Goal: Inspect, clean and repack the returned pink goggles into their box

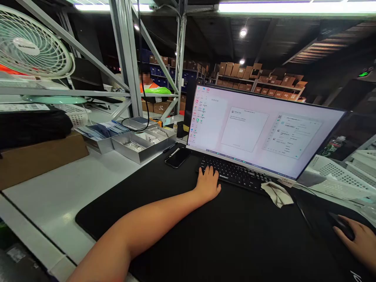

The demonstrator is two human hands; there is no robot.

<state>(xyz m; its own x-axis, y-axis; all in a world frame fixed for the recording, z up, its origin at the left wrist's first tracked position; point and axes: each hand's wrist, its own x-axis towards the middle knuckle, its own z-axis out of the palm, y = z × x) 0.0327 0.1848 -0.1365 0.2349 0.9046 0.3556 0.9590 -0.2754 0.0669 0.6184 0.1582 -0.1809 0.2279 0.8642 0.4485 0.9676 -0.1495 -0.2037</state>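
Observation:
My left hand (208, 185) rests on the left end of a black keyboard (237, 172), fingers spread over the keys and holding nothing. Far to the right, my right hand (360, 239) is wrapped around a black computer mouse (342, 226) on the dark desk mat (235, 235). Behind the keyboard stands a monitor (252, 129) with two pale windows and a column of icons at its left side. A black phone (178, 157) lies on the mat to the left of my left hand. A crumpled cloth or tissue (277, 194) touches the keyboard's right end.
Grey trays (143, 145) with small items stand beyond the phone. A cardboard box (44, 160) and a fan (32, 47) are at the left. White perforated baskets (343, 176) sit right of the monitor. A person in orange (149, 86) is behind the metal frame.

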